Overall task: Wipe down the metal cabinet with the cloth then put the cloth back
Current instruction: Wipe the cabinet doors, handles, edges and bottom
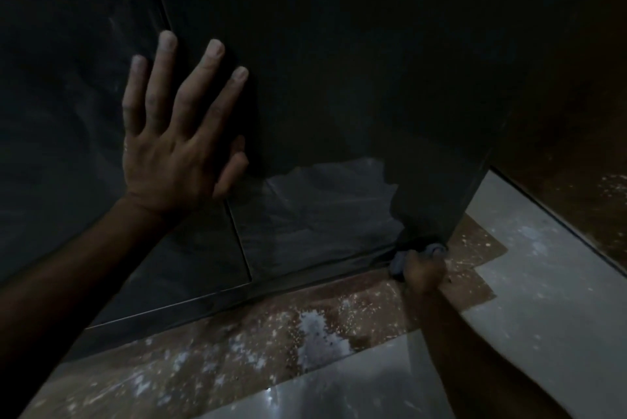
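The right hand is gripping the bunched cloth at the metal cabinet bottom corner, so wiping seems underway; the left hand is pressing flat, fingers spread. Next, probably another stroke upward.

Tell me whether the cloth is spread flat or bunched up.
Bunched up: the cloth shows only as a wad bulging from the right hand at the cabinet's bottom corner.
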The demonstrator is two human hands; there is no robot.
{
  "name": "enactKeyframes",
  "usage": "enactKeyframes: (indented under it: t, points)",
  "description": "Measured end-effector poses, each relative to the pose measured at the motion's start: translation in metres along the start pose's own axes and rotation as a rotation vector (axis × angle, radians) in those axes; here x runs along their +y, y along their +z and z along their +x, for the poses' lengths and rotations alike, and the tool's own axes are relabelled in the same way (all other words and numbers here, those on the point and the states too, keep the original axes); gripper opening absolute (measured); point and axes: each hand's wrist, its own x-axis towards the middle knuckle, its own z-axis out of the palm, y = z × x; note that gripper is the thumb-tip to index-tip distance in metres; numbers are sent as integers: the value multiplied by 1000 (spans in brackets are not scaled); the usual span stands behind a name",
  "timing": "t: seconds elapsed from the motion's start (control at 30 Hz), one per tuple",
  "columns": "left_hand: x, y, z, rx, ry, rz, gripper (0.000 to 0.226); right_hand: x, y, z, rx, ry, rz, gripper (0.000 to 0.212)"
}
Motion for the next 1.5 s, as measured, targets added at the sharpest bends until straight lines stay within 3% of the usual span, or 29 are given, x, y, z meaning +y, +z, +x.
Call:
enactKeyframes:
  t: [0.1, 0.2, 0.27, 0.33, 0.43, 0.53, 0.63, 0.77, 0.83, 0.9, 1.07, 1.17, 1.3, 1.37, 1.5]
  points:
    - [1, 0, 0, -2, -11, 11, 69, 67, 40, 47, -68, 35, -4, 40]
    - [-1, 0, 1, 2, -6, 9, 69, 110, 61, 100, -69, -74, 51, 45]
    - [-2, 0, 0, -1, 0, -7, 69, 82, 44, 75, 3, -83, -62, 41]
    - [-1, 0, -1, -2, 2, 6, 69, 50, 41, 38, 64, -26, -104, 16]
    - [-1, 2, -1, -7, -2, 33, 69, 30, 60, -28, 100, -40, -103, 48]
    - [-1, 1, 0, 10, -8, 33, 68, 39, 89, -58, 32, -6, 12, 40]
    - [-1, 0, 0, 9, -2, 8, 67, 25, 74, -40, 107, -21, 97, 24]
    - [0, 0, -1, 8, -17, 10, 66, 11, 54, -31, 101, -100, 134, 28]
    - [1, 0, 0, 13, -17, 22, 66, 22, 65, -33, 120, -121, 17, 42]
    - [0, 1, 0, 24, -16, 28, 67, 18, 74, -41, 184, -136, 95, 48]
    - [-1, 2, -1, 20, -22, 10, 68, -53, 62, -57, 347, -386, 292, 62]
    - [1, 1, 0, 21, -28, 1, 66, -49, 61, -60, 364, -508, 171, 61]
    - [0, -1, -2, 34, -30, -2, 66, -12, 60, -48, 156, -234, 38, 64]
    - [0, 0, -1, 40, -20, -6, 66, -30, 63, -52, 186, -199, 109, 65]
    - [0, 0, -1, 38, -24, 9, 66, -96, 65, -86, 354, -508, 300, 62]
